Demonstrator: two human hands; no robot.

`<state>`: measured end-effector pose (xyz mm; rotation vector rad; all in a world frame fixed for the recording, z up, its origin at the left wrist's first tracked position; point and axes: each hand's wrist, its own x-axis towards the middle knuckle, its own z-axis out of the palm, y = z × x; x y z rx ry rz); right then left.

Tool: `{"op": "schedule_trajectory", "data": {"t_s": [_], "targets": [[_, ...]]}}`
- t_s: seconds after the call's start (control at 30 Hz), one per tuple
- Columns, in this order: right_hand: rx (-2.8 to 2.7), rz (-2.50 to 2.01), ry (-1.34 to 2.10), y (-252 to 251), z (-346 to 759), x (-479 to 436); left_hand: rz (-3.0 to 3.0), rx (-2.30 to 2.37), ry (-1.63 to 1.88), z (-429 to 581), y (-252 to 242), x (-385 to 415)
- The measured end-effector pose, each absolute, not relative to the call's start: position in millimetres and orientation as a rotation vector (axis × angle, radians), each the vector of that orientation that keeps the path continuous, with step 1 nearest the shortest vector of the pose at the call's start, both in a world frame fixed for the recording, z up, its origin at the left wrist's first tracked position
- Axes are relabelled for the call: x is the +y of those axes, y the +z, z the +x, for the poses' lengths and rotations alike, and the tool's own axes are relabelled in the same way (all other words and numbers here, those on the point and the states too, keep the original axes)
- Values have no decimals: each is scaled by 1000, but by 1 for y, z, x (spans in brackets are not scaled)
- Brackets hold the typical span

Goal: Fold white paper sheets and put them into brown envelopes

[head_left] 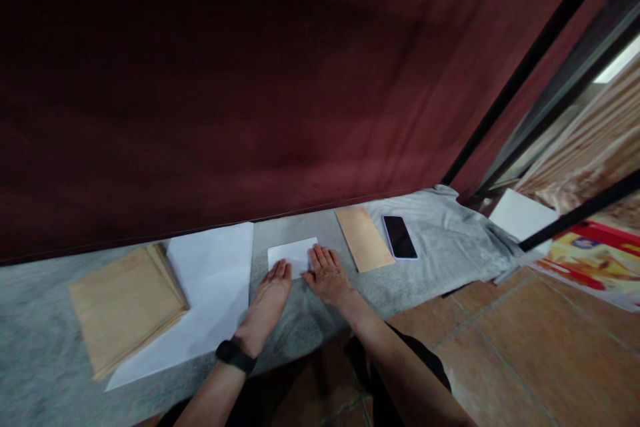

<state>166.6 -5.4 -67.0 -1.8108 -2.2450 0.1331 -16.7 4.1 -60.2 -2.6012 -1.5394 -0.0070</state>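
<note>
A small folded white paper (291,255) lies on the grey cloth (440,240) in front of me. My left hand (270,293) rests flat at the paper's near left edge, fingers stretched out, a black band on the wrist. My right hand (327,273) lies flat on the paper's right corner, fingers spread. Neither hand grips anything.
A stack of brown envelopes (125,303) lies at the left on large white sheets (213,287). One brown envelope (364,238) and a black phone (399,237) lie at the right. A dark red curtain (250,80) hangs behind. Tiled floor (500,347) lies at the right.
</note>
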Motion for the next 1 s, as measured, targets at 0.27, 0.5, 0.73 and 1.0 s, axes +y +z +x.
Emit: {"op": "schedule_trajectory", "data": {"t_s": [0.27, 0.5, 0.73, 1.0], "targets": [[-2339, -1613, 195, -53, 162, -8, -2608, -1553, -231, -14, -30, 0], [-1714, -1374, 701, -30, 157, 4, -2427, -1738, -1330, -17, -11, 2], [-749, -912, 1347, -35, 141, 10, -1969, -2880, -2620, -7, -24, 9], [-645, -1068, 1333, -34, 155, 10, -2262, -2721, -2477, -14, -42, 20]]}}
